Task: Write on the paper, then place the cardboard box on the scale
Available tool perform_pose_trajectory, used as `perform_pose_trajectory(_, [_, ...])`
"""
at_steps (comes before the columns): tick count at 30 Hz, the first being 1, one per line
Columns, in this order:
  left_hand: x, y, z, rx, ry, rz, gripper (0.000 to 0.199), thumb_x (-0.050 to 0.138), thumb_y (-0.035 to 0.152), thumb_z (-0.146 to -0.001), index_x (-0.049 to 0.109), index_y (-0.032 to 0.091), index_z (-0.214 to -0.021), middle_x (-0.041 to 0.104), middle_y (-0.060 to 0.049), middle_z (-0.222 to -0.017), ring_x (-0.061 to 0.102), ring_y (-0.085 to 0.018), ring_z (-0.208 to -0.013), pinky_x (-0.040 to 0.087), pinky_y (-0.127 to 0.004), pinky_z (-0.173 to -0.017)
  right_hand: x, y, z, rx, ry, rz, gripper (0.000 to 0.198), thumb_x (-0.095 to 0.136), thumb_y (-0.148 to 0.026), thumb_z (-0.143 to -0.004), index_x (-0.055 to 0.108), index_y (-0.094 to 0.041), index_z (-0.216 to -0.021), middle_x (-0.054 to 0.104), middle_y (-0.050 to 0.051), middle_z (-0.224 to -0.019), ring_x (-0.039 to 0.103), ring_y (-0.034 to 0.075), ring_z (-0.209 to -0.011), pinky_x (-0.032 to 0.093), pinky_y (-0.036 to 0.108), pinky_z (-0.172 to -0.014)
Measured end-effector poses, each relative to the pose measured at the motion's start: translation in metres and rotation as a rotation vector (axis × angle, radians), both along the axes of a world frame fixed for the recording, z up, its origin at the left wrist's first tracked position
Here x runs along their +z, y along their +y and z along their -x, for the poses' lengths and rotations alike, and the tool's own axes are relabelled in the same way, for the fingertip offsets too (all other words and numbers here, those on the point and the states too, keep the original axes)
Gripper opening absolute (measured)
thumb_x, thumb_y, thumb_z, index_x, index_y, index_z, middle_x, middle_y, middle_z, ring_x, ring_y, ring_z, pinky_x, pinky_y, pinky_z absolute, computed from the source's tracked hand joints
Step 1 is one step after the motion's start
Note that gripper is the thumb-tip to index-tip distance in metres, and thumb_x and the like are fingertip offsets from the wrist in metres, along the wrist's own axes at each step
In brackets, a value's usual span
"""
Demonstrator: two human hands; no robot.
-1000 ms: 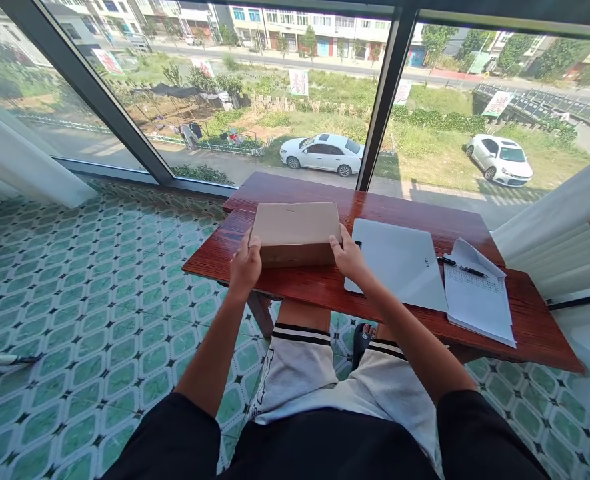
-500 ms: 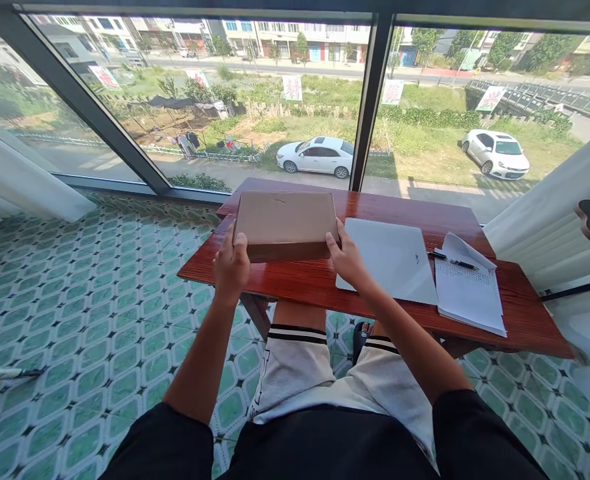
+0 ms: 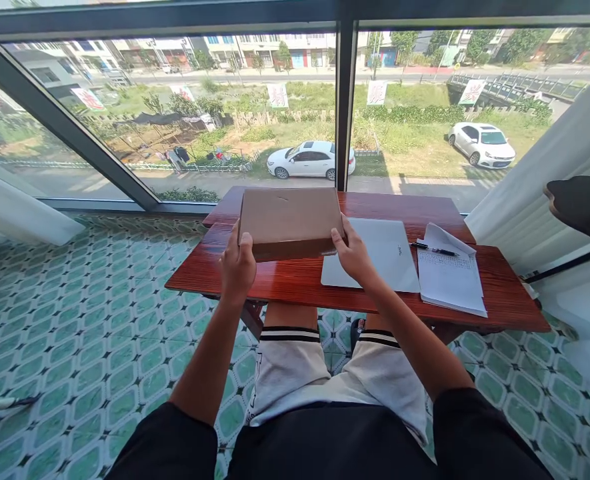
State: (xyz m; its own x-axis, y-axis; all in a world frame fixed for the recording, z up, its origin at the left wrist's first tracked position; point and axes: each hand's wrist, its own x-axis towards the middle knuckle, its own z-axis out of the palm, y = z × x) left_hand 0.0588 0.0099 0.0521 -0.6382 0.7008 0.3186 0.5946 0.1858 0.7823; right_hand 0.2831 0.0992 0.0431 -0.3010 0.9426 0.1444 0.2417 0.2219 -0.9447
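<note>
Head | cardboard box — shut, contents hidden | left hand, right hand — each grip clasps a box end

No legible text anywhere. White laptop lid has a small dark logo, too small to read. Notebook has lines of fine print, and the roadside banners outside carry red characters, all unreadable.
</note>
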Motion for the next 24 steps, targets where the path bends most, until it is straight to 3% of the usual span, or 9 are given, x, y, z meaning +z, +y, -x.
perform_pose_trajectory(13, [0.0,0.035,-0.06,-0.186,-0.001,-0.023,0.057,0.031,0.044,-0.098,0.05,0.023,-0.148,0.052,-0.008,-0.155,0.046,-0.026,-0.146,0.032,-0.044,-0.125,0.0,0.009,-0.069,-0.182,0.04,-0.086,0.063,0.044,-0.048,-0.096,0.043,-0.025,-0.155,0.052,0.001,-0.151,0.051,0.024,-0.14,0.04,0.043,-0.124])
perform_pose_trajectory(17, [0.0,0.044,-0.08,-0.238,-0.008,-0.013,0.059,0.032,0.042,-0.097,0.047,0.023,-0.151,0.051,-0.007,-0.156,0.048,-0.026,-0.144,0.033,-0.043,-0.123,-0.005,0.014,-0.09,-0.237,0.041,-0.103,0.064,0.044,-0.048,-0.095,0.043,-0.026,-0.155,0.056,0.003,-0.147,0.05,0.024,-0.141,0.037,0.044,-0.125])
perform_pose_trajectory(24, [-0.011,0.058,-0.104,-0.336,-0.03,-0.019,0.059,0.033,0.047,-0.098,0.048,0.024,-0.15,0.051,-0.006,-0.155,0.047,-0.026,-0.145,0.033,-0.045,-0.124,-0.01,0.015,-0.121,-0.338,0.011,-0.095,0.062,0.045,-0.046,-0.093,0.049,-0.026,-0.152,0.058,0.003,-0.146,0.051,0.024,-0.14,0.038,0.044,-0.124])
